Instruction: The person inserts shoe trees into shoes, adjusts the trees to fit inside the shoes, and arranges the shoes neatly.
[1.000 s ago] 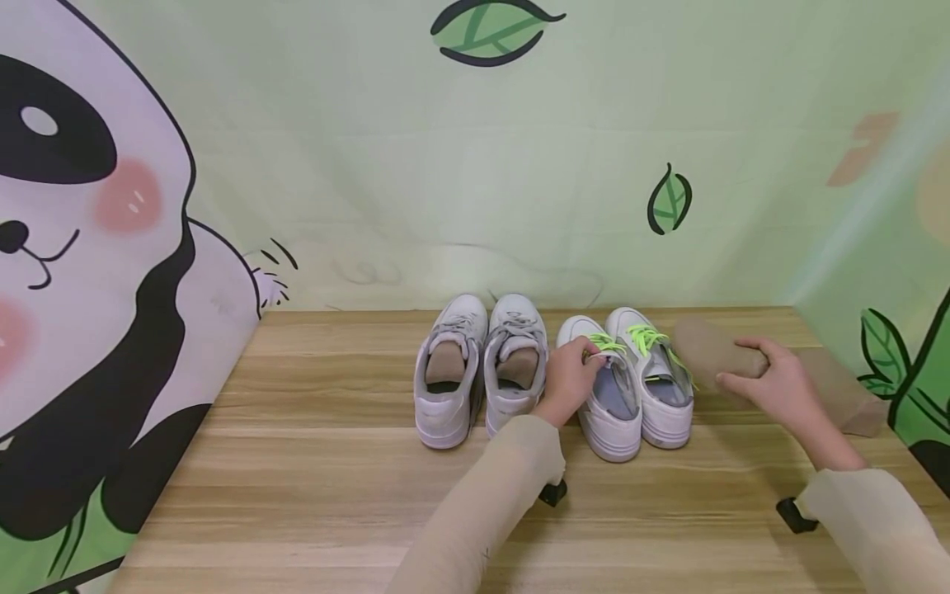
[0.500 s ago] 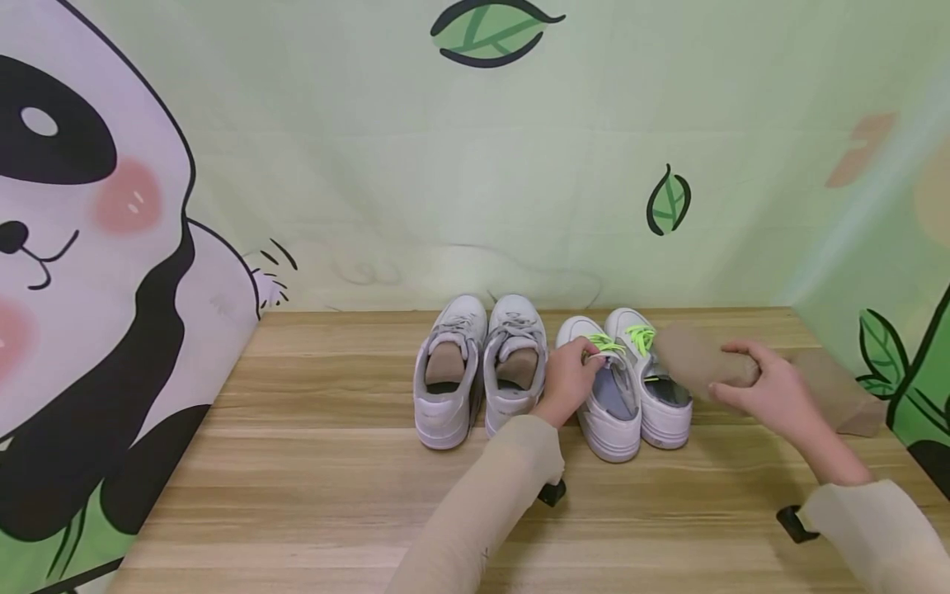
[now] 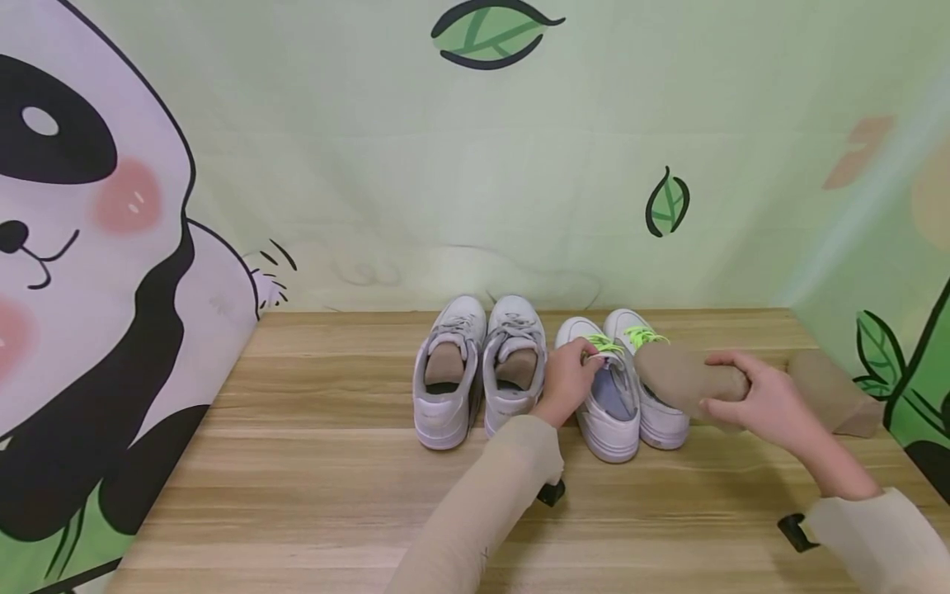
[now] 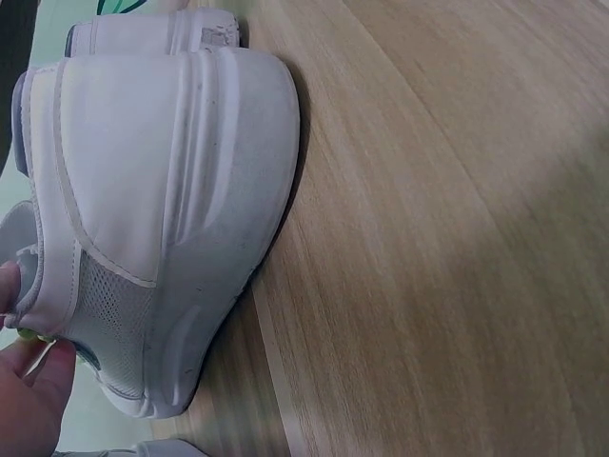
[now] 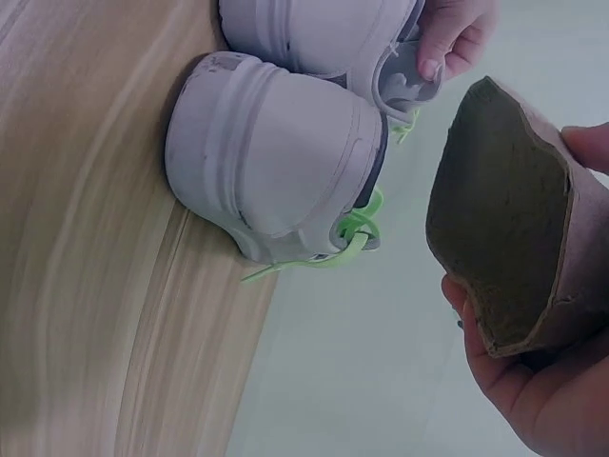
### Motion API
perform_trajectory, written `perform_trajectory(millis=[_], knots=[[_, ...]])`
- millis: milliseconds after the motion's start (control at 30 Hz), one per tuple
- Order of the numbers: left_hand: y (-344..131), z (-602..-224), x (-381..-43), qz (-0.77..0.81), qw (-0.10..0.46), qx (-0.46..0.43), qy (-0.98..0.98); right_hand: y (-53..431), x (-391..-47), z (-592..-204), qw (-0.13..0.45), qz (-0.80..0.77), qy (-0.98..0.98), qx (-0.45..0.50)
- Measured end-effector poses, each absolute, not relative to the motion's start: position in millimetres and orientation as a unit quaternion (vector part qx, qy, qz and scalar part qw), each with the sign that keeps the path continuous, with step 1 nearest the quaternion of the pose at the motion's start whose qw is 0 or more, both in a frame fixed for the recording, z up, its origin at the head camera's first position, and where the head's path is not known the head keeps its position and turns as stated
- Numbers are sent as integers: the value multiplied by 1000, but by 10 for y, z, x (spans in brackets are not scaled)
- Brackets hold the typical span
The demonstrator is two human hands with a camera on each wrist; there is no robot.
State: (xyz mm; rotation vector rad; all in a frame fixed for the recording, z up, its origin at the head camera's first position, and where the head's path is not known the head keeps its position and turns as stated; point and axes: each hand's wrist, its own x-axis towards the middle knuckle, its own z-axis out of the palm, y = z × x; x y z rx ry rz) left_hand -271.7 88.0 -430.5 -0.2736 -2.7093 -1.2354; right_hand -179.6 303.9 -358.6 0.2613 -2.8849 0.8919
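My left hand (image 3: 571, 379) pinches the tongue of the left lime-laced white sneaker (image 3: 613, 431). That sneaker's side fills much of the left wrist view, fingertips at its tongue. My right hand (image 3: 775, 408) grips a brown moulded-pulp shoe tree (image 3: 668, 375) by its heel end. Its rounded toe hangs over the right lime-laced sneaker (image 3: 664, 431), covering part of the opening; I cannot tell if they touch. In the right wrist view, the hollow open end of the shoe tree (image 5: 509, 219) faces the camera, with thumb and fingers around its edges.
Left of these stands a pair of grey-laced white sneakers (image 3: 443, 421), each with a brown insert inside. Another brown shoe tree (image 3: 827, 388) lies at the right. All sit on a wood-grain surface (image 3: 297, 495) before a panda-printed backdrop (image 3: 356, 165).
My right hand has moved left and slightly toward me, bringing the shoe tree from beside the right lime-laced sneaker to over it. The left hand stays at the tongue.
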Motion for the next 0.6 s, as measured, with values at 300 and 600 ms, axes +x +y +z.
perform_trajectory(millis=[300,600], knots=[[874,-4312,-2722,-413,80,-96,-902,2992,-1781,-3583,41,293,-950,105],[877,-4311,-2725,-410,77,-91,-904,2880,-1775,-3592,36,306,-941,141]])
